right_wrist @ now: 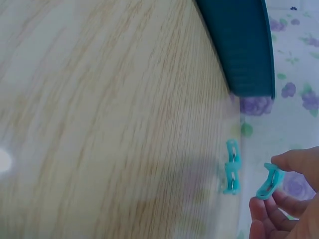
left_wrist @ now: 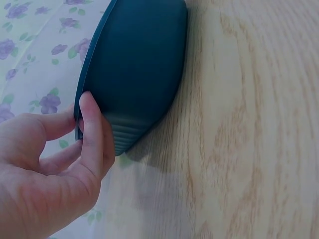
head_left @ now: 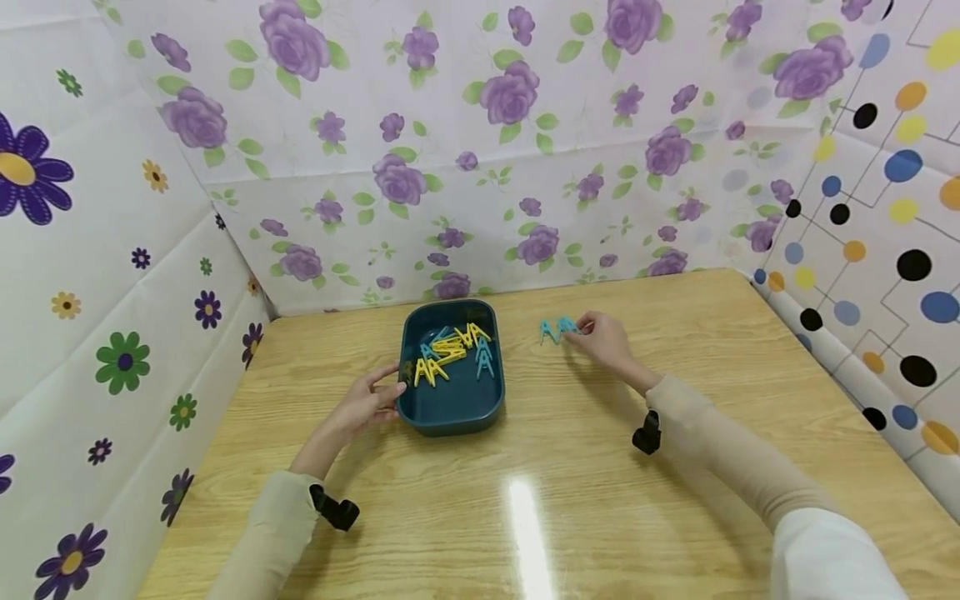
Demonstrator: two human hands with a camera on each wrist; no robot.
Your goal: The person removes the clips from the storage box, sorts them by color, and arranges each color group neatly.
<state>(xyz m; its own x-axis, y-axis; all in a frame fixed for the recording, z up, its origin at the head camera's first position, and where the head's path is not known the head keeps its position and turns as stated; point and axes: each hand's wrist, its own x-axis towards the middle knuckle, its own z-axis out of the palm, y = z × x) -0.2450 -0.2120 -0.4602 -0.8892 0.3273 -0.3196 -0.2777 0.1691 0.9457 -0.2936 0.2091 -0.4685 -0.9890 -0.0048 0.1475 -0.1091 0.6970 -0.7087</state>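
A dark teal plastic bin (head_left: 450, 410) stands on the table, left of centre. Inside it lie several yellow clothespins (head_left: 450, 349) and several blue clothespins (head_left: 483, 360). My left hand (head_left: 367, 402) grips the bin's left rim between thumb and fingers, as the left wrist view shows up close. To the right of the bin, my right hand (head_left: 606, 342) pinches a light blue clothespin (right_wrist: 271, 181) between thumb and fingers. Just beside that hand, two more light blue clothespins (right_wrist: 232, 180) lie close together on the tabletop.
The wooden table (head_left: 420, 517) meets a back wall covered with purple-flowered cloth (head_left: 480, 208). Patterned side panels stand to the left and right. A bright light reflection falls on the table's front part.
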